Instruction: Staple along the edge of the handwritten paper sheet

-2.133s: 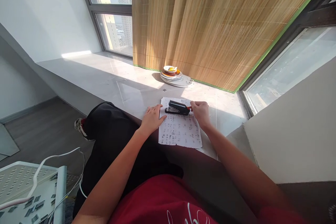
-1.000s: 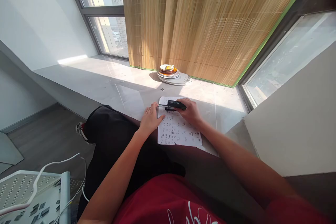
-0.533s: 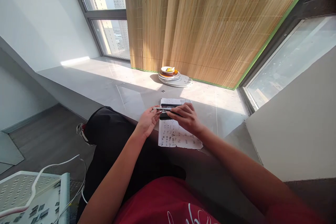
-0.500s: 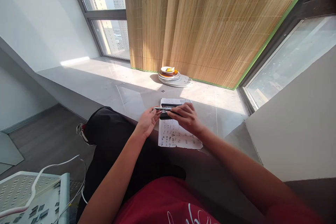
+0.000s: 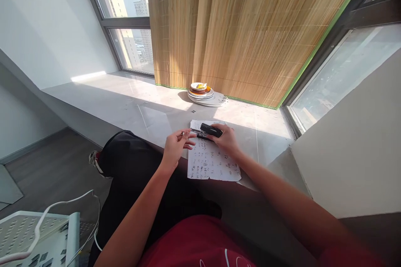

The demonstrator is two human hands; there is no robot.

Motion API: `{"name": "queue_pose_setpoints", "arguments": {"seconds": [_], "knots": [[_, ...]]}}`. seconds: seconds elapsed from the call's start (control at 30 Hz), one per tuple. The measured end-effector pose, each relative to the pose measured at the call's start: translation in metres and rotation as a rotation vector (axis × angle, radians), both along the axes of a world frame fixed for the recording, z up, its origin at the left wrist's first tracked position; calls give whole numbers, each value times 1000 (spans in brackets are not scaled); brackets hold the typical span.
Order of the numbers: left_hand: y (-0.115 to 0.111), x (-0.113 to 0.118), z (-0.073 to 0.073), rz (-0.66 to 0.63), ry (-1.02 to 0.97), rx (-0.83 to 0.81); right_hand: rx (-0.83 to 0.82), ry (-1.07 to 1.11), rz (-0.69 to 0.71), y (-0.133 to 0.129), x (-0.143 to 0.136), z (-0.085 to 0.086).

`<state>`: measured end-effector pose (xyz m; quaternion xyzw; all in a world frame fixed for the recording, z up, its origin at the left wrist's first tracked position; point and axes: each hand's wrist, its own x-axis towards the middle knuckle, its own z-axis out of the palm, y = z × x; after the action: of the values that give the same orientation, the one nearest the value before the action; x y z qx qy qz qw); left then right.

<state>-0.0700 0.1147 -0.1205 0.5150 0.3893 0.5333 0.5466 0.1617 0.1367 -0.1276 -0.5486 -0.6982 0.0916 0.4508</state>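
Observation:
A black stapler [image 5: 211,129] is opened up above a handwritten sheet of paper [image 5: 216,162], its thin metal rail pointing left. My right hand [image 5: 228,139] is closed round the stapler's right end. At the rail's left tip, my left hand [image 5: 175,145] has its thumb and index finger pinched together, with the other fingers loosely extended. Whatever lies in that pinch is too small to make out. Small dark pieces [image 5: 193,111] that look like staples lie on the ledge beyond the paper.
A stack of plates [image 5: 202,96] stands on the pale window ledge [image 5: 156,110] by a bamboo blind [image 5: 238,37]. My knee [image 5: 125,150] is against the ledge's front side. A white perforated rack [image 5: 25,229] with a white cable [image 5: 40,221] stands at lower left.
The stapler has turned in my right hand; its black top now faces up and its parts sit closer together. My left hand has shifted slightly left and down.

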Motion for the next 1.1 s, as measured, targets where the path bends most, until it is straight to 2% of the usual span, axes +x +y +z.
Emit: {"name": "queue_pose_setpoints", "arguments": {"seconds": [0.07, 0.1, 0.2, 0.3, 0.5, 0.57, 0.67, 0.73, 0.83, 0.93, 1.0, 1.1], "knots": [[-5, 2, 6, -113, -2, 3, 191, -95, 9, -8, -3, 8], [-8, 3, 9, -177, 5, 10, 293, -134, 57, -12, -6, 11], [-17, 8, 15, -323, 67, 80, 475, -218, 320, -26, -12, 18], [-22, 11, 15, -376, 159, 150, 488, -269, 504, -32, -17, 15], [-24, 13, 12, -474, 118, 169, 509, -237, 514, -31, -20, 10], [-24, 13, 13, -440, 141, 183, 553, -220, 423, -29, -17, 14], [-22, 9, 16, -271, 300, 259, 570, -146, 52, -21, 1, 21], [-18, 4, 16, -158, 408, 335, 459, -134, -165, -10, 25, 23], [-4, -7, 15, -25, 496, 418, 133, -265, -277, 10, 66, 17], [26, -15, 14, 105, 592, 432, -177, -325, -371, 27, 96, 2], [55, -16, 15, 138, 693, 410, -271, -327, -390, 34, 103, -7], [103, -11, 21, 125, 951, 381, -277, -379, -394, 40, 103, -15]]}}
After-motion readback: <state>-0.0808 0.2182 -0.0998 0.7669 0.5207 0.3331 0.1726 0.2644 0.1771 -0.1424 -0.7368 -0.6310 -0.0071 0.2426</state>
